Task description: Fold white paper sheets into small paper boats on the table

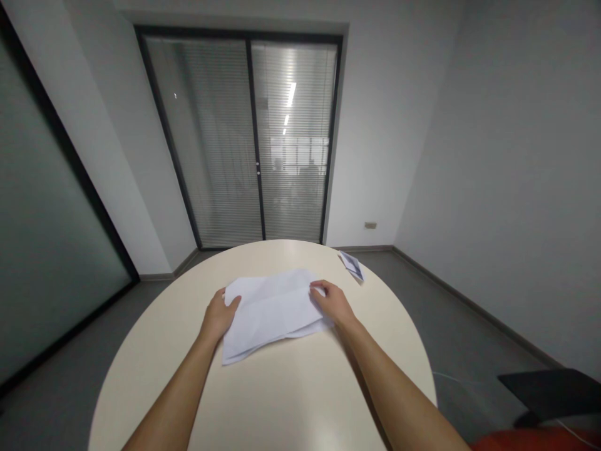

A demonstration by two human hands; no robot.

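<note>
Several white paper sheets (pixel 272 307) lie loosely stacked and slightly creased on the round cream table (pixel 291 401). My left hand (pixel 220 315) grips their left edge, thumb on top and fingers underneath or behind, mostly hidden. At the right edge, my right hand (pixel 332 302) pinches the paper between thumb and fingers. The lower edges of the sheets do not line up, and a lower sheet shows below the top one near my right hand. How many sheets there are I cannot tell.
A folded piece of paper (pixel 352 266) rests near the table's far right edge. Beyond the table stand glass doors with blinds (pixel 253 144). At the lower right are a black chair part (pixel 554 391) and a red surface (pixel 535 440). A thin white cable (pixel 446 376) runs beside the table.
</note>
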